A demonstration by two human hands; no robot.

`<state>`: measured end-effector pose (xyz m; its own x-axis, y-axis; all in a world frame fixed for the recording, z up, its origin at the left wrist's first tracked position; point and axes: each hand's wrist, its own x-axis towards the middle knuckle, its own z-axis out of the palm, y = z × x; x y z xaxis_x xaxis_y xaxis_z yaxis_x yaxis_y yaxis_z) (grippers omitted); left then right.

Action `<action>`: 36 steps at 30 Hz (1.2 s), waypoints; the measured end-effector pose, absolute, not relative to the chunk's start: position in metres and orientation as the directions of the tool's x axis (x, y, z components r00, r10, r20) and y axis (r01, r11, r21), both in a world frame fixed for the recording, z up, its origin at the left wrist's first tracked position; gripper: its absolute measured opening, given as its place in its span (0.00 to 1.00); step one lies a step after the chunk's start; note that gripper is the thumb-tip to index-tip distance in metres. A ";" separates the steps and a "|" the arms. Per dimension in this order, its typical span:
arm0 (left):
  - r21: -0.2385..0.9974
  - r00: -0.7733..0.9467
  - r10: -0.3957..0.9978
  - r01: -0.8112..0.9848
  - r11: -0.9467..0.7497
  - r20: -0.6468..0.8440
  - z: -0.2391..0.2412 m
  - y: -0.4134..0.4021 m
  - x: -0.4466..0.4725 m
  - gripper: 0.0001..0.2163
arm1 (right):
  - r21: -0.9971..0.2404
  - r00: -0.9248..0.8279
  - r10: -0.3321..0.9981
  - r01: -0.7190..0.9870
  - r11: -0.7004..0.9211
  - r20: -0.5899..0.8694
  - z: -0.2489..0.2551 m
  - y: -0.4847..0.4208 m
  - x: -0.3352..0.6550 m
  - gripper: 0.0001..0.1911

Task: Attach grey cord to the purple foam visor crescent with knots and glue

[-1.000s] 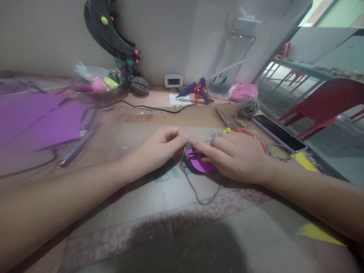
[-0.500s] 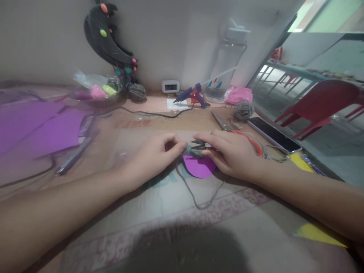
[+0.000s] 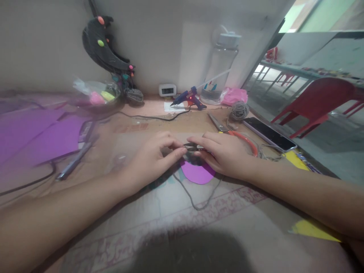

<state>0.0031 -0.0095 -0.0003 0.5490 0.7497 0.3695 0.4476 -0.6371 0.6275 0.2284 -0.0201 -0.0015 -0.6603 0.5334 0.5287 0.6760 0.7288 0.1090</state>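
Note:
My right hand (image 3: pixel 223 153) is closed around a small pair of snips (image 3: pixel 191 147), their dark pointed blades spread toward the left. Thumb and fingertips of my left hand (image 3: pixel 160 153) are pinched together right at the blade tips; what lies in the pinch is too small to make out. Just under both hands is a purple paper circle (image 3: pixel 198 175), with a dark, partly hidden piece on its upper part. Grey yarn (image 3: pixel 196 207) hangs in a loop over the table in front of the circle.
Orange-handled scissors (image 3: pixel 247 141), a yarn ball (image 3: pixel 239 111) and a phone (image 3: pixel 270 133) lie to the right. A glue gun (image 3: pixel 190 98) with its light on stands behind, near a small clock (image 3: pixel 167 90) and bottle (image 3: pixel 220 72). Purple sheets (image 3: pixel 36 132) and a pen (image 3: pixel 74 161) lie left.
My left hand's fingertips have moved right to the snips' tips, closing the small gap between the hands. The view has shifted slightly; the purple circle shows more fully below the hands.

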 end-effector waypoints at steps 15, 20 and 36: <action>0.788 0.389 0.894 0.467 -0.401 0.224 0.000 -0.005 0.003 0.10 | 0.067 -0.648 0.585 0.696 0.715 0.488 -0.002 -0.018 0.229 0.17; 0.787 0.435 0.877 0.460 -0.411 0.204 0.004 -0.008 0.003 0.10 | 0.077 -0.653 0.567 0.687 0.723 0.503 -0.004 -0.017 0.229 0.16; 0.873 0.183 0.959 0.402 -0.276 0.218 -0.001 0.004 -0.001 0.14 | -0.019 -0.626 0.635 0.705 0.709 0.452 -0.001 -0.019 0.230 0.18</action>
<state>-0.0011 0.0037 -0.0015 0.1832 0.9585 0.2183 0.4024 -0.2757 0.8729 0.2296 -0.0186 -0.0008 -0.6264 0.6352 0.4518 0.7052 0.7088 -0.0189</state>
